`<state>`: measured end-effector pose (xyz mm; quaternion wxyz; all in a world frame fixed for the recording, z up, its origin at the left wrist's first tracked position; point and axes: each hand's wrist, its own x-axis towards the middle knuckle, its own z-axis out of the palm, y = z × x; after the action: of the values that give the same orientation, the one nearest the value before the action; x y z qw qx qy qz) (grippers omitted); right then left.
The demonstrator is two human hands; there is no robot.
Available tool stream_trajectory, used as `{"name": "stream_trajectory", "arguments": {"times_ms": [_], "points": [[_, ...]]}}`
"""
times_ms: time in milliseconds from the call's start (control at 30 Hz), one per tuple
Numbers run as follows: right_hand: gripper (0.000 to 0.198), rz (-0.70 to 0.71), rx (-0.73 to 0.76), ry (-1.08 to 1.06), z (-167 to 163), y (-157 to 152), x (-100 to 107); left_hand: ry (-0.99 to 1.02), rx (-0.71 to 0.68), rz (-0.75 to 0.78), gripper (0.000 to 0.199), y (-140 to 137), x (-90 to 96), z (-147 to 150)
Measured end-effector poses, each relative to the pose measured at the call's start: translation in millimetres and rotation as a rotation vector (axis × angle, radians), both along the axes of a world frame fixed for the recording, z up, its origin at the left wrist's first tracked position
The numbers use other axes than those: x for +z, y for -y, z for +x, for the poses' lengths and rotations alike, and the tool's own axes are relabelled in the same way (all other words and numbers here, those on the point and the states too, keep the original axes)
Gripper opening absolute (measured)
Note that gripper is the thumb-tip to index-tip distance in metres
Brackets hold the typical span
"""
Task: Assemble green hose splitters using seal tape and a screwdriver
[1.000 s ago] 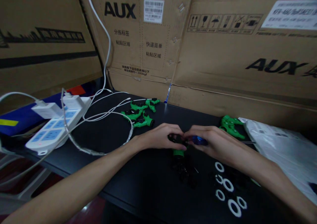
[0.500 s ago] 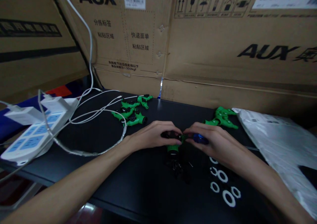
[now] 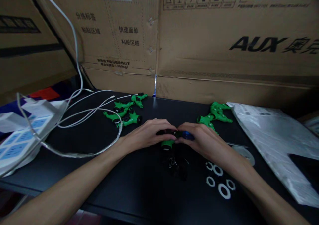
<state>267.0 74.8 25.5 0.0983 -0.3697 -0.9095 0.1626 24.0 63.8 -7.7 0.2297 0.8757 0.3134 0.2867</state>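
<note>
**Both hands closed on one green fitting at mid-tabletop**

My left hand (image 3: 147,133) and right hand (image 3: 201,140) meet at the middle of the black tabletop (image 3: 139,185), fingertips touching. Between them I grip a small green fitting (image 3: 167,144); its green end pokes out below my left fingers, resting on or just above the surface. My right fingers are curled around a blue piece (image 3: 188,136) pressed against the same fitting.

Just in front of my hands, toward the near edge, lies a cluster of small dark parts (image 3: 175,165), hard to make out. White rings (image 3: 219,180) lie scattered beside my right forearm. Green fittings sit in two groups toward the far edge: one pile (image 3: 124,112) on the left among white cables (image 3: 84,115), another (image 3: 214,113) on the right beside a plastic bag (image 3: 274,142). A power strip (image 3: 22,135) sits at the left edge. Cardboard boxes (image 3: 211,52) stand along the far edge.
</note>
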Motion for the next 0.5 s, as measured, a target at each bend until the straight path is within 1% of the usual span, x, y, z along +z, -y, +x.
{"name": "stream_trajectory", "arguments": {"times_ms": [200, 333, 500], "points": [[0.011, 0.000, 0.010, -0.024, 0.3, -1.9, -2.8, -0.019, 0.018, -0.016, 0.033, -0.1, 0.8, 1.3], [0.015, 0.016, 0.010, -0.024, -0.7, -2.3, -3.4, -0.052, 0.056, -0.054, 0.029, 0.1, -0.6, 2.0], [0.026, 0.042, 0.000, -0.012, -0.4, -1.5, -1.8, -0.065, 0.060, -0.038, 0.029, 0.6, 0.7, 2.2]]}}
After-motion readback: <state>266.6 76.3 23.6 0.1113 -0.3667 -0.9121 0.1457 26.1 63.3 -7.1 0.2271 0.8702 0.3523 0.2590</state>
